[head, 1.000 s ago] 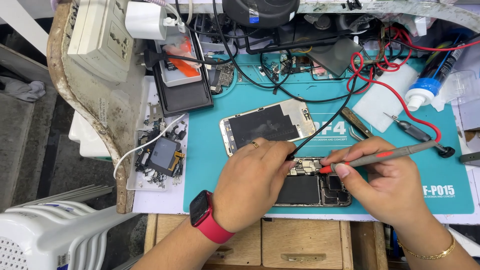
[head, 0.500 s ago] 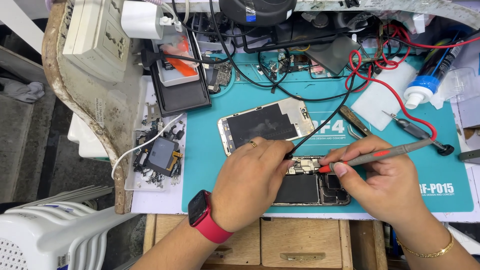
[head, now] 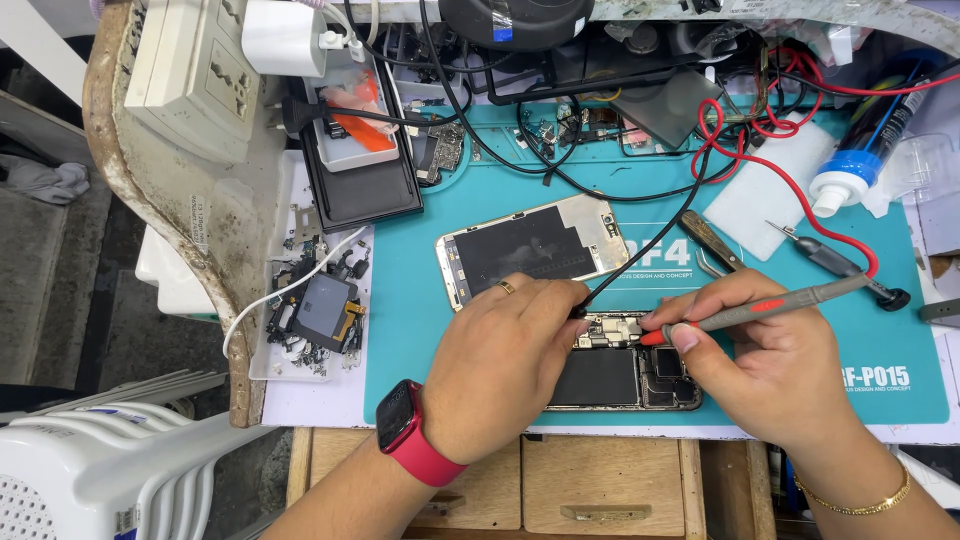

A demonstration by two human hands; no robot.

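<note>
On the teal mat (head: 420,330) lies the opened phone (head: 620,375); my left hand (head: 500,365) pinches a black probe (head: 578,312) onto its board, my right hand (head: 775,365) grips the red-tipped probe (head: 760,308) there.

Open mat (head: 420,330) at 9 o'clock of hands; detached screen (head: 532,247) blocks 12 o'clock; red lead (head: 790,190) and screwdriver (head: 835,262) crowd 2 o'clock
</note>
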